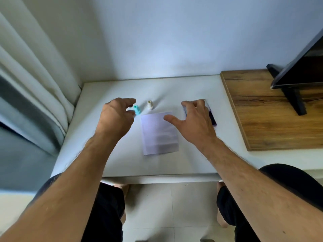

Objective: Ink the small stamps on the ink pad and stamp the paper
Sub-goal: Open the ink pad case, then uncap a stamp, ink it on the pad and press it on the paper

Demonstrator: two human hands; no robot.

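A sheet of pale lilac paper [160,133] lies in the middle of the white table [122,154]. Behind its far left corner stand a small turquoise stamp [137,110] and a small white stamp [150,105]. My left hand [115,117] hovers just left of the turquoise stamp, fingers loosely curved around nothing; whether a fingertip touches the stamp is unclear. My right hand [194,117] is spread over the dark purple ink pad [212,117], hiding most of it. I cannot tell whether its fingers touch the pad.
A wooden board [258,123] adjoins the table on the right and carries a dark screen on a black stand [295,100]. Curtains [35,84] hang at the left, a wall stands behind. My knees sit under the front edge.
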